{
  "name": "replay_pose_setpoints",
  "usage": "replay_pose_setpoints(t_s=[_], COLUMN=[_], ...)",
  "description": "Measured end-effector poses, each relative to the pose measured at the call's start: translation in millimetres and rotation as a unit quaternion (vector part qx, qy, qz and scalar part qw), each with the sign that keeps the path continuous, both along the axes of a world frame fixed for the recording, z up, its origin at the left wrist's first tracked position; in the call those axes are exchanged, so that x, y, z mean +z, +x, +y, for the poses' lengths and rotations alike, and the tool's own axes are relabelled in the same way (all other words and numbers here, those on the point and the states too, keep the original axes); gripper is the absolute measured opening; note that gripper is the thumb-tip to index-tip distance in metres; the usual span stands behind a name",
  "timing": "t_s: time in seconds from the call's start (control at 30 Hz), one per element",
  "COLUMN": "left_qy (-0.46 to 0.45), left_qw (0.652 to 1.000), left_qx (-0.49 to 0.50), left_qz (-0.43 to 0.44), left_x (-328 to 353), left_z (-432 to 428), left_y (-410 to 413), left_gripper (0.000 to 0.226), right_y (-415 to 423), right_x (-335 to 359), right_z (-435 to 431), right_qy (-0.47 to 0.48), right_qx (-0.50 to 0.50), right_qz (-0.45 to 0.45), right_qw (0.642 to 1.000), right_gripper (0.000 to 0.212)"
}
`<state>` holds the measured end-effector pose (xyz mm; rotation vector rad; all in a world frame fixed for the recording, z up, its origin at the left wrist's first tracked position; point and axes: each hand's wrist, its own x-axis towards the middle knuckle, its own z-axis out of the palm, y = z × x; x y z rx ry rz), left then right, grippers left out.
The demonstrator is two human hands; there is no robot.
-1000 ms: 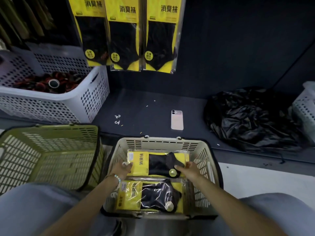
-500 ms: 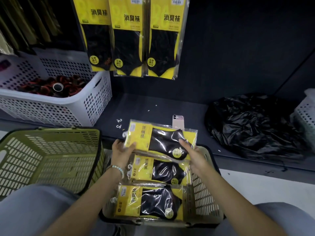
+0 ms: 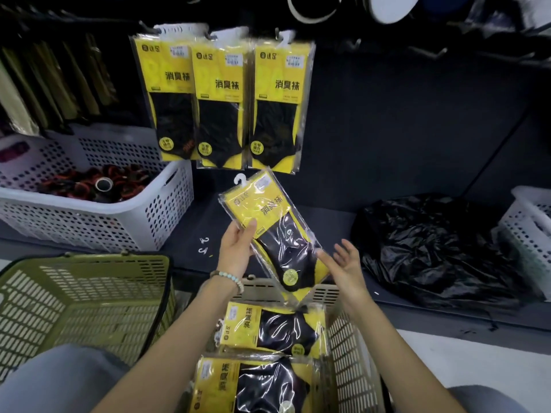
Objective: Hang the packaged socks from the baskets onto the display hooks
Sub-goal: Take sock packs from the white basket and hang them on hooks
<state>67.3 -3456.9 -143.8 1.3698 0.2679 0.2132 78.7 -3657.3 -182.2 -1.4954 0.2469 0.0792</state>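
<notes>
Both bare forearms reach forward and up from the bottom edge. Left hand (image 3: 237,248) is upright, palm turned right, thumb pressed on the front of a sock pack (image 3: 268,231), fingers behind it, pinching its left edge. Right hand (image 3: 346,266) is lower, palm facing left, fingers (image 3: 343,248) straight and spread, forefinger tip at the pack's right edge.

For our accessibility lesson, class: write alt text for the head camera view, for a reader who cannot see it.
A person's left hand holds a yellow sock pack above a beige basket with more packs in it, the open right hand beside it. Three matching packs hang on the dark display wall above.
</notes>
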Motion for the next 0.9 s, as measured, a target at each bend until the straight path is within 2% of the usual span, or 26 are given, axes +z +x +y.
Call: replay_pose_setpoints(t_s=[0.17,0.3,0.57,0.7,0.9], left_qy=[0.055,0.060,0.077,0.117,0.144], left_qw=[0.994,0.988,0.986,0.976,0.971], left_qx=[-0.053,-0.080,-0.029,-0.032,0.008], left_qz=[-0.072,-0.122,-0.148,-0.178,-0.192], left_x=[25,44,76,94,128], left_z=[-11,-19,-28,-24,8], left_y=[10,22,43,51,72], left_gripper=[0.018,0.021,0.031,0.010,0.012], right_y=[12,20,32,43,75], right_x=[50,85,119,129,156], right_z=[4,8,13,9,-16], right_qy=[0.019,0.003,0.037,0.057,0.056], right_qx=[0.080,0.041,0.032,0.015,-0.051], right_qz=[-0.100,-0.175,-0.217,-0.197,-0.199], right_qw=[0.992,0.984,0.975,0.979,0.977], right_gripper=[0.035,0.019,0.011,0.013,0.013])
